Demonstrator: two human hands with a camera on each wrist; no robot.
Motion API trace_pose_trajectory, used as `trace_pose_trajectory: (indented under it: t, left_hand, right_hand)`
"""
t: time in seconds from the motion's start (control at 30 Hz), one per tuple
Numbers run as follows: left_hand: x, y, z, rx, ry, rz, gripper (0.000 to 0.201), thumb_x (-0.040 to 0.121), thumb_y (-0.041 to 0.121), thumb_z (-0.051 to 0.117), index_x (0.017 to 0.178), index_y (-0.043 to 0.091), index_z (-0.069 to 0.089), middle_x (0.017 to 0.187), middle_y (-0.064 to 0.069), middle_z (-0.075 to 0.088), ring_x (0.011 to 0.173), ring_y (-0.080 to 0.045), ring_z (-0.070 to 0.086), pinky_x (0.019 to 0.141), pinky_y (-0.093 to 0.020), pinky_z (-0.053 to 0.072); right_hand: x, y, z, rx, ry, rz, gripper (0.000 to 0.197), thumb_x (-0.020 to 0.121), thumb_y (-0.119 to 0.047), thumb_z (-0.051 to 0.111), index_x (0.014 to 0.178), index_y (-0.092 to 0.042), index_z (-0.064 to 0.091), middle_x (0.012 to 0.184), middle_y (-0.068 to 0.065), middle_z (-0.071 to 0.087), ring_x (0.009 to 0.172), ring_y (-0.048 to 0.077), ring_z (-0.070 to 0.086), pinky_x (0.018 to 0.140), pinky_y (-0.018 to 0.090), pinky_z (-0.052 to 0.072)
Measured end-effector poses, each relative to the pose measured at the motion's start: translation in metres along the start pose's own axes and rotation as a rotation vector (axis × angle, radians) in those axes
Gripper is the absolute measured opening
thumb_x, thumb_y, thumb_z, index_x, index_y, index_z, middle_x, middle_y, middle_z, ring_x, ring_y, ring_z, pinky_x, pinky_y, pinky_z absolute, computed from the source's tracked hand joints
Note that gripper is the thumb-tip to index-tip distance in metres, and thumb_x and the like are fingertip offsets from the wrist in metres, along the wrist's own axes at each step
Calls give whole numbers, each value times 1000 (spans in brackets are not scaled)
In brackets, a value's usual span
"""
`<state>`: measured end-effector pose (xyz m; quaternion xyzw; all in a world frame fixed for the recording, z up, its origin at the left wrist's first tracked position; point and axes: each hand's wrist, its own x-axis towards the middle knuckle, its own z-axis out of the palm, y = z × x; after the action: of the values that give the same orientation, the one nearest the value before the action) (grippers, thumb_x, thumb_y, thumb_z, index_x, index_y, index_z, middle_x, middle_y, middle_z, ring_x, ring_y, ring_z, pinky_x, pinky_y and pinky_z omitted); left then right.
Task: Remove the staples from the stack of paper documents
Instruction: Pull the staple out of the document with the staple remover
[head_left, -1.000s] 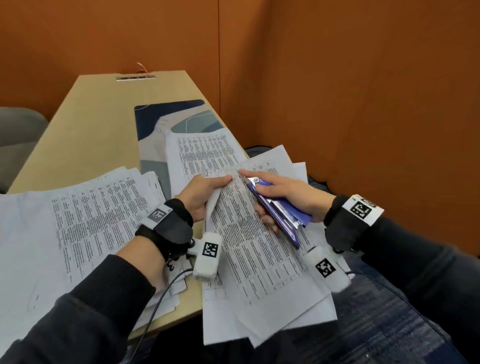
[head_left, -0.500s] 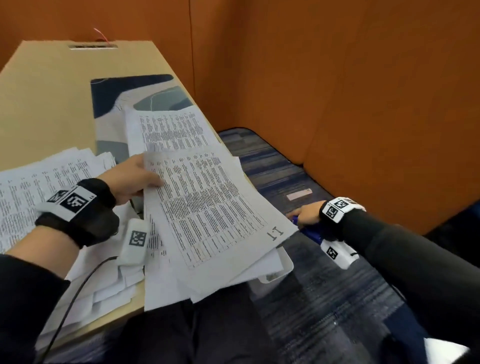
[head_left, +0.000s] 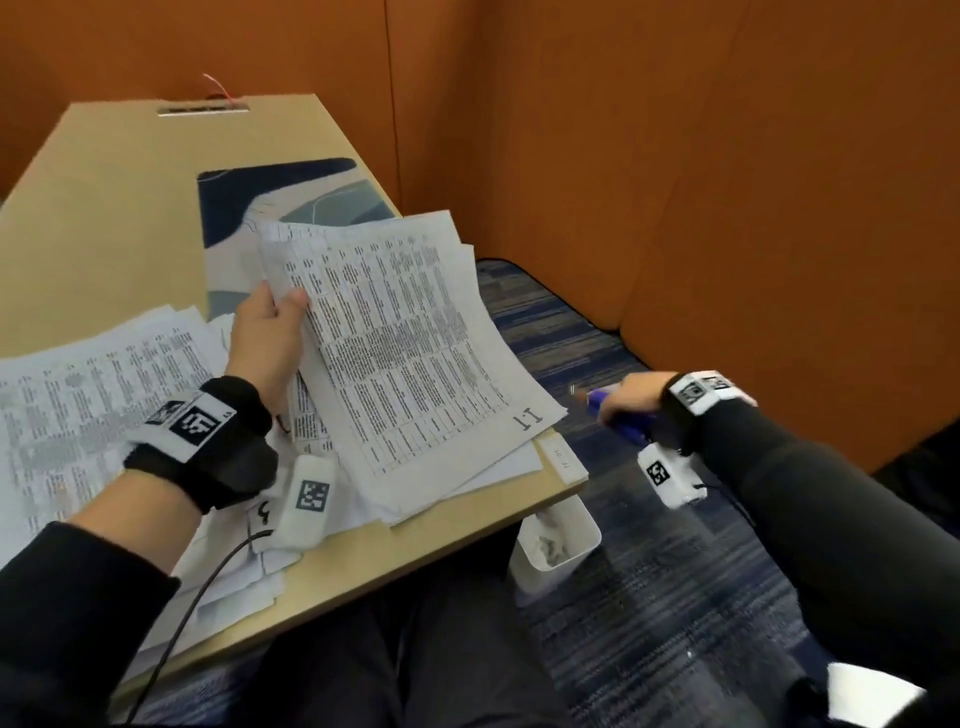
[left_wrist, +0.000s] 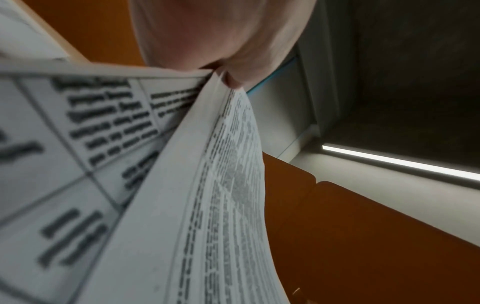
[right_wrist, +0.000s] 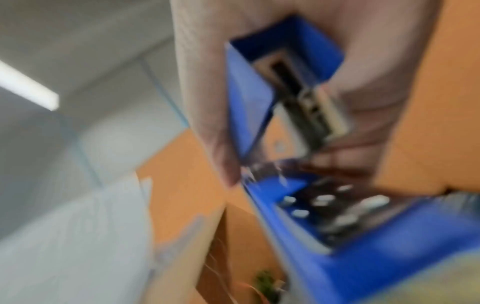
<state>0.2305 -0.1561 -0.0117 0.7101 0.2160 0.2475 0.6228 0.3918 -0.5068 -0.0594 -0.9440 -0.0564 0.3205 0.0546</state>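
Observation:
My left hand (head_left: 270, 332) pinches the left edge of a printed document (head_left: 410, 343) marked "11", lifting that edge off the table. The left wrist view shows the thumb (left_wrist: 233, 67) pressed on the sheet edges of the document (left_wrist: 161, 185). My right hand (head_left: 631, 397) is out past the table's right edge, over the carpet, gripping a blue stapler (head_left: 610, 413) whose metal tip points left. In the blurred right wrist view the fingers (right_wrist: 207, 102) wrap the blue stapler (right_wrist: 259, 98). More printed sheets (head_left: 88, 384) lie spread at the left.
A wooden table (head_left: 119, 171) carries a patterned mat (head_left: 291, 192). A white bin (head_left: 558, 540) hangs below the table's right front corner. Orange partition walls (head_left: 675, 156) close off the back and right. Striped blue carpet (head_left: 649, 597) lies beside my lap.
My right hand has carried the stapler away from the paper to the right, off the table. My left hand has shifted its hold and raised the document's left edge.

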Motion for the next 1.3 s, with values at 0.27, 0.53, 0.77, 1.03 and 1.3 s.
trace_pose_trajectory:
  t: [0.27, 0.53, 0.77, 1.03, 1.3]
  left_hand:
    - [-11, 54, 26, 136, 164, 479, 32, 103, 26, 36, 101, 1, 57, 89, -16, 57, 75, -17, 50, 74, -36, 41]
    - [-35, 143, 26, -190, 299, 815, 23, 103, 17, 24, 90, 35, 32, 79, 29, 52, 75, 20, 46, 73, -6, 38]
    - [-27, 70, 18, 44, 282, 619, 21, 93, 49, 33, 86, 32, 42, 80, -1, 47, 66, 4, 42, 61, -23, 35]
    - [-15, 60, 26, -47, 404, 600, 34, 95, 40, 37, 92, 10, 54, 73, 12, 49, 62, 9, 47, 56, -9, 33]
    - [-1, 56, 26, -23, 466, 586, 20, 102, 15, 31, 85, 8, 40, 66, 10, 33, 55, 5, 37, 53, -16, 26]
  right_hand:
    - [-79, -75, -44, 1357, 86, -645, 29, 100, -35, 48, 96, -11, 63, 95, 7, 74, 84, 16, 72, 76, 29, 59]
    - [-128, -127, -48, 1361, 280, -1017, 23, 91, -38, 56, 83, -17, 57, 74, -2, 61, 71, 18, 61, 80, 38, 52]
    - [-106, -129, -2, 1346, 284, -949, 56, 79, -53, 72, 115, -12, 62, 113, 18, 66, 109, 37, 62, 104, 53, 44]
    - [-107, -143, -6, 1372, 357, -922, 25, 87, -38, 62, 100, -17, 65, 97, 5, 72, 95, 24, 68, 94, 44, 53]
    - [-101, -154, -4, 1314, 461, -900, 53, 79, -56, 67, 95, -6, 61, 90, 12, 66, 87, 25, 65, 88, 42, 51]
